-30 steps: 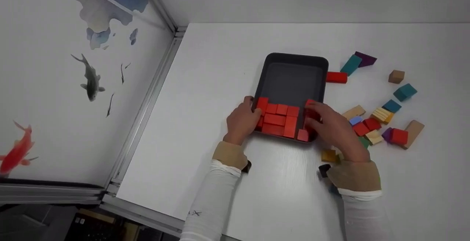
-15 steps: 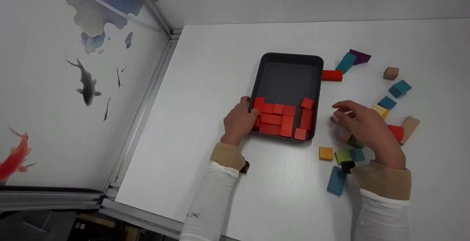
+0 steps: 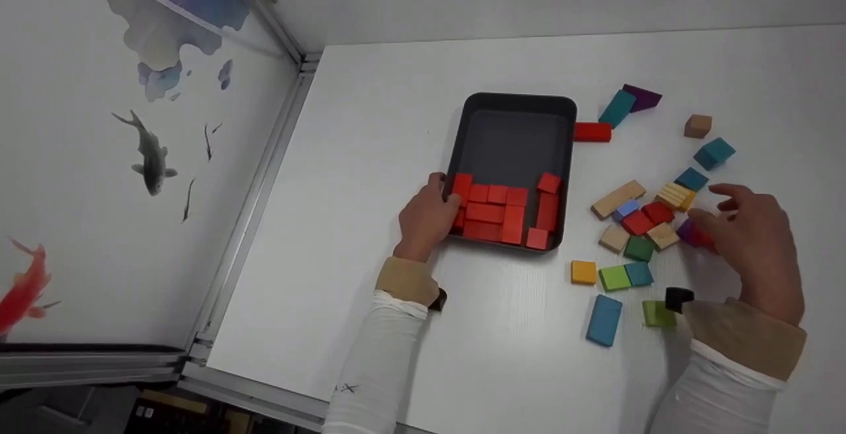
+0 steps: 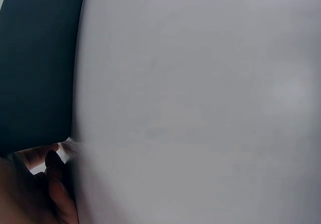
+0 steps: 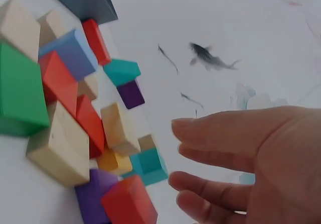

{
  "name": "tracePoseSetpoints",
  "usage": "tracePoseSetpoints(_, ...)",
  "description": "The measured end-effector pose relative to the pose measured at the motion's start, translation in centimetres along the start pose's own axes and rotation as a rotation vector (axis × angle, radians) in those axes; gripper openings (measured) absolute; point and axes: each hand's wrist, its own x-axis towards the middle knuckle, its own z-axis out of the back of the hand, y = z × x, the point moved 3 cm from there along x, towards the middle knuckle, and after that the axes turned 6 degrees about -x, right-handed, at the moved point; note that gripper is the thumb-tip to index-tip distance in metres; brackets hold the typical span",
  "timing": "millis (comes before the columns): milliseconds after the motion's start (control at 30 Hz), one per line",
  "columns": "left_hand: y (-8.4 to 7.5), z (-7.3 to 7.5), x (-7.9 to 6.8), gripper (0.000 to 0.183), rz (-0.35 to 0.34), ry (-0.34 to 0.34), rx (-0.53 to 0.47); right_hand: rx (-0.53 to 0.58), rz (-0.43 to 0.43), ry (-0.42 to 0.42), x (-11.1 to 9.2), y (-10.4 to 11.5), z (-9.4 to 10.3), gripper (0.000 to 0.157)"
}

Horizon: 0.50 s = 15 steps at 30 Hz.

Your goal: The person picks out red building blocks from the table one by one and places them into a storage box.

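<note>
A dark baking tray point(image 3: 517, 137) lies on the white table, its near half partly filled with red wooden blocks point(image 3: 485, 213). My left hand point(image 3: 424, 222) grips the tray's left rim, thumb on top; in the left wrist view the tray's dark side point(image 4: 37, 68) hides part of the fingers point(image 4: 61, 199). Out on the right, my right hand point(image 3: 757, 239) hovers with nothing in it, thumb and fingers apart. Just beyond its fingertips, the right wrist view has a red block point(image 5: 129, 204) against a purple block point(image 5: 93, 196); the hand partly covers this pair in the head view.
Loose coloured blocks point(image 3: 640, 222) cluster between tray and right hand. A red block point(image 3: 593, 132) lies by the tray's right rim, with teal point(image 3: 617, 109) and purple pieces point(image 3: 642, 98) behind. A blue block point(image 3: 604, 320) lies nearer me. Walls border the table's left and back.
My right hand has let go of the red block at the tray's right side and moved right, over the loose blocks. My left hand stays on the rim; the head view has shifted slightly.
</note>
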Motion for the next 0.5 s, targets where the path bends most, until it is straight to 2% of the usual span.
tracePoseSetpoints(200, 0.1, 0.0, 0.0, 0.050, -0.006, -0.007, -0.010, -0.002, -0.014, 0.093, 0.3, -1.6, -0.7, 0.101)
tracePoseSetpoints(333, -0.1, 0.1, -0.2, 0.051, -0.012, -0.004, 0.003, -0.007, -0.014, 0.142, 0.5, -2.1, -1.3, 0.105)
tracePoseSetpoints(500, -0.1, 0.1, -0.2, 0.050, -0.001, 0.004, -0.002, 0.005, -0.016, 0.138, 0.7, -2.2, -1.3, 0.102)
